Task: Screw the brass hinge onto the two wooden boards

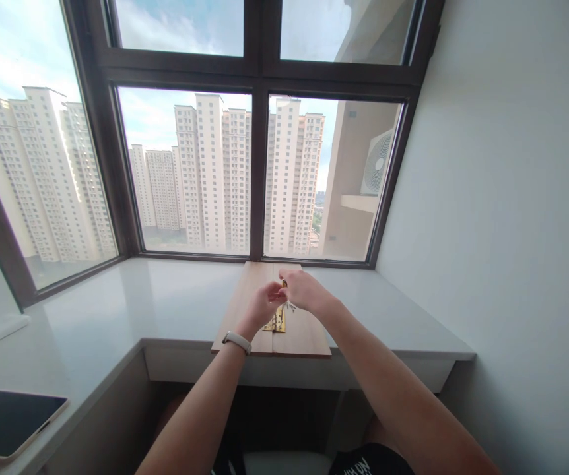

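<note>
Both hands meet over a light wooden board [301, 340] on the white counter. My left hand [265, 305], with a pale watch band at the wrist, has its fingers bent towards my right hand [301, 289]. Between the fingertips is a small yellow and dark piece [284, 284], which my right hand pinches. What my left fingers hold, if anything, is too small to name. Below the hands a yellow patterned piece [278, 321] lies on the board. Small thin pieces [290, 306] show just beside it, under my right hand.
The white counter [185, 303] runs under the windows and bends to the left. A dark-screened tablet [12, 422] lies at the lower left. A window frame [257, 171] stands behind the board, and a white wall [502, 198] rises on the right.
</note>
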`<state>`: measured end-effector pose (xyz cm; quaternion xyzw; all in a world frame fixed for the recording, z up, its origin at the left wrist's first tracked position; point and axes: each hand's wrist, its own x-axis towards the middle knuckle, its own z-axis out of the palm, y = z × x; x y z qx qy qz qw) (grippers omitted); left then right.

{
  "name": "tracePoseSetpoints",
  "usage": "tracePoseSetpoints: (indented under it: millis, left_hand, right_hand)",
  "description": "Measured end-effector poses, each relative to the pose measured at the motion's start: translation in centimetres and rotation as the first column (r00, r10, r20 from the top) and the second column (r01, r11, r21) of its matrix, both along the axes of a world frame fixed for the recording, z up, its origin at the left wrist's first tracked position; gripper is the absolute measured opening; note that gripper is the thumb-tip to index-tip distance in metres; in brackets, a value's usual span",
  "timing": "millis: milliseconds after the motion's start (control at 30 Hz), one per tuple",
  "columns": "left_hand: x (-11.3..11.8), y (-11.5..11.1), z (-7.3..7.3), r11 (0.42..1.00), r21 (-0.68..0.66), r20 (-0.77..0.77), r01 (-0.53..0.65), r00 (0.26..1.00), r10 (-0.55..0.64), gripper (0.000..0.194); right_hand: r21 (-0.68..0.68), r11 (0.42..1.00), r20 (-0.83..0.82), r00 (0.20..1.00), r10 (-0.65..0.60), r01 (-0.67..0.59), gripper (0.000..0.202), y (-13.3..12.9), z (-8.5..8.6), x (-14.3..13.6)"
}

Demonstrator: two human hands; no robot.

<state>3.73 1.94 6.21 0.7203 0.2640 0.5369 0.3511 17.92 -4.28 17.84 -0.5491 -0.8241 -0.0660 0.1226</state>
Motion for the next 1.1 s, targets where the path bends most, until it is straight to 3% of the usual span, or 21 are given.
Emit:
tracePoseSetpoints:
  millis: [100,167,267,400,500,700,833,933,1033,1100]
  left_hand:
    - [0.3,-0.4,0.1,0.994,0.023,-0.029,-0.107,0.994,0.108,0.022]
    - [0.4,-0.7,0.3,0.990,0.031,-0.043,-0.137,0.989,0.138,0.024]
    - [0.3,-0.8,0.8,1.000,0.009,-0.038,-0.029,0.999,0.030,0.024]
    - [-0.1,-0.4,0.8,0.990,-0.016,0.003,0.142,0.990,-0.142,0.022]
    - [-0.3,-0.1,0.3,0.997,-0.005,0.005,0.077,0.997,-0.077,0.021]
    - [0.0,-0.1,0.0,0.994,0.037,-0.058,-0.098,0.993,0.100,0.025]
    - [0.1,-0.2,0.3,0.999,0.031,-0.056,0.022,0.998,-0.020,0.024]
    - [0.1,-0.1,0.3,0.994,0.013,-0.019,0.110,0.994,-0.110,0.022]
    - [-0.1,0.1,0.1,0.999,0.010,-0.009,0.051,0.999,-0.051,0.019]
    - [-0.1,0.1,-0.1,1.000,0.014,-0.023,-0.021,1.000,0.021,0.019]
  right_hand:
    - [0.032,0.991,0.022,0.992,-0.128,0.127,0.024,-0.1,-0.3,-0.6]
    - [0.049,0.989,0.056,0.988,-0.142,0.139,0.021,-0.2,-0.4,-0.8]
    - [0.059,0.997,0.082,0.995,-0.053,0.049,0.012,-0.2,-0.5,-0.6]
    - [0.025,0.997,0.091,0.993,0.076,-0.078,0.018,0.0,-0.4,0.0]
    - [0.000,0.997,0.030,0.997,0.078,-0.078,0.014,0.2,-0.3,0.3]
    - [0.062,0.989,0.043,0.990,-0.135,0.132,0.023,0.2,-0.5,-0.4]
    - [0.046,0.999,0.096,0.995,-0.033,0.028,0.012,0.0,-0.4,-0.2]
    - [0.024,0.997,0.100,0.992,0.076,-0.078,0.018,-0.1,-0.3,0.1]
    - [0.006,0.995,0.029,0.994,0.104,-0.105,0.023,0.0,-0.4,0.3]
    - [0.018,0.999,-0.023,0.999,0.039,-0.038,0.026,0.2,-0.5,0.2]
